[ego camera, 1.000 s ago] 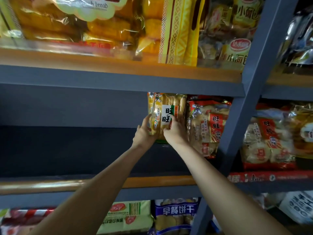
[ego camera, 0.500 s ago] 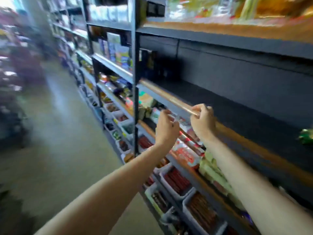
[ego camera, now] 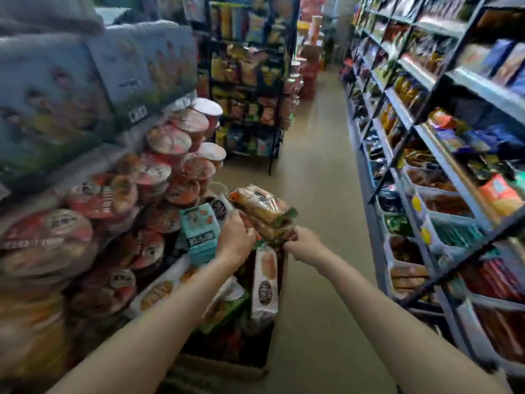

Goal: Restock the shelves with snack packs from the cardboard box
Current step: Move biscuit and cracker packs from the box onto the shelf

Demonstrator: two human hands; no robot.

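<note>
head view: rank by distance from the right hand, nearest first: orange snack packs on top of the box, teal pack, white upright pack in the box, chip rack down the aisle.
From the right hand:
1. Orange snack packs, at its fingertips, up and left.
2. White upright pack, just below-left in the box.
3. Teal pack, farther left, beyond the left hand.
4. Chip rack, far down the aisle.

Brown corrugated cardboard box (ego camera: 221, 368): matt, rough paper board. Orange-and-clear snack packs (ego camera: 262, 209): glossy, crinkled plastic film. Teal snack pack (ego camera: 200, 234): smooth, shiny plastic. Dark grey shelving frame (ego camera: 443, 89): painted metal, matt. Red-lidded round noodle bowls (ego camera: 167, 140): glossy film wrap. Beige floor (ego camera: 318, 172): smooth, dull sheen.
</note>
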